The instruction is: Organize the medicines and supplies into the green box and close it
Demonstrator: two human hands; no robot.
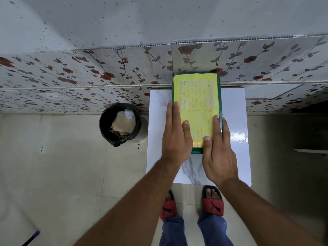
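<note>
The green box (220,96) lies on a white marble-patterned table top (234,125) with its lid down; a yellow printed label (197,96) covers the lid. My left hand (175,137) rests flat along the box's left side, fingers on its edge and thumb on the label. My right hand (218,155) lies on the box's near right corner, thumb on the label and fingers along the right edge. No medicines or supplies are visible outside the box; its inside is hidden.
A black bin (119,124) with cardboard and plastic inside stands on the floor left of the table. A floral-tiled wall (88,73) runs behind. My feet in red sandals (212,204) stand at the table's near edge.
</note>
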